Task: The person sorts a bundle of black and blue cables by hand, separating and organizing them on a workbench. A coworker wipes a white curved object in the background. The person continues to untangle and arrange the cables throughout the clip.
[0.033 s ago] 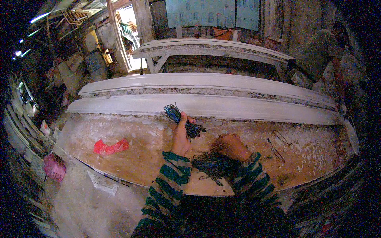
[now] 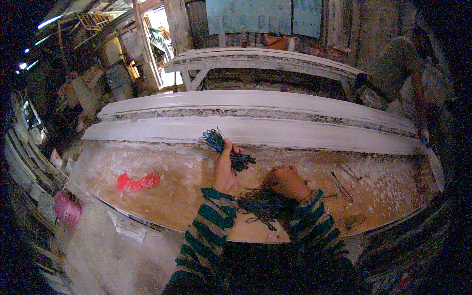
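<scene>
The thumb of the left hand (image 2: 225, 172) lies across a slim bundle of dark, blue-tinged looped cords (image 2: 214, 140), with the other fingers behind it, so the hand is grasping the bundle near its middle. The bundle's long axis slants from upper left to lower right, loops fanning out at the upper end, and its lower end points toward the right hand (image 2: 287, 182), which stands apart from it, lower and to the right. The fingers of the right hand are curled inward with their tips hidden; whether they pinch a strand cannot be told.

Just below and left of the right hand sits a loose, tangled heap of thin black cords (image 2: 265, 202), between the two striped green-and-grey sleeves (image 2: 209, 216); the right hand is the nearer one, right at its upper edge. Farther right, a few thin dark cord loops (image 2: 342, 187) lie separately on the worn brown board with flaking white patches (image 2: 182, 169). Well to the left is a bent, bright red strip (image 2: 137, 182). Beyond the bundle runs a long white beam (image 2: 305, 132).
</scene>
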`<state>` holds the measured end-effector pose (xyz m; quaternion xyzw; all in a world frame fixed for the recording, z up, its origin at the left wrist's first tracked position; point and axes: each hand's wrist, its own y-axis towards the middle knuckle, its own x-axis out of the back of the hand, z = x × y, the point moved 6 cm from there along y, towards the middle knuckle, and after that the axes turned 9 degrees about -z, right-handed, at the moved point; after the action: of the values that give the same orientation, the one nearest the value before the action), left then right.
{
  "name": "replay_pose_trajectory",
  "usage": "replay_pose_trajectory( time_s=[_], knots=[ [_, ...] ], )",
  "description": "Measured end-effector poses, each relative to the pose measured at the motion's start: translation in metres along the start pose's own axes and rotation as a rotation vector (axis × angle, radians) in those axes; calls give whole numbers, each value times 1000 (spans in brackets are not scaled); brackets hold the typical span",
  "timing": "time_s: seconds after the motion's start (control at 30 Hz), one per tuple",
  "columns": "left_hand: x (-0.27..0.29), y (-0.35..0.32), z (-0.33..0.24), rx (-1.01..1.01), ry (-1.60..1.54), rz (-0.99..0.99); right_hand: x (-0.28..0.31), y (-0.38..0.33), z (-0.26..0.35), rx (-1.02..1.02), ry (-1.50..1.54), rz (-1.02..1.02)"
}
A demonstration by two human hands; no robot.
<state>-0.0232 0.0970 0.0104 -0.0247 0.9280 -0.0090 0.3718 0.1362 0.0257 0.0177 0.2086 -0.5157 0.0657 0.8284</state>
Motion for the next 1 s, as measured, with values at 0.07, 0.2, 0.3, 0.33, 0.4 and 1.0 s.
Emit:
replay_pose_trajectory(
  time_s=[0.07,0.2,0.3,0.33,0.4,1.0],
  knots=[
    [-1,-1,0,-2,-17,6,-3,0,-1,-6,-108,16],
    [-5,-3,0,14,-39,12,-1,-1,-1,4,-190,-28],
    [-7,-7,-3,-14,-4,23,0,0,2,-16,-87,-28],
    [-6,-7,-4,-23,25,-8,-2,0,3,-10,-93,17],
    [-8,-9,-5,-29,9,16,-6,-2,6,2,-105,106],
    [0,0,-5,-62,-84,0,13,7,-26,-136,518,-378]
  ],
)
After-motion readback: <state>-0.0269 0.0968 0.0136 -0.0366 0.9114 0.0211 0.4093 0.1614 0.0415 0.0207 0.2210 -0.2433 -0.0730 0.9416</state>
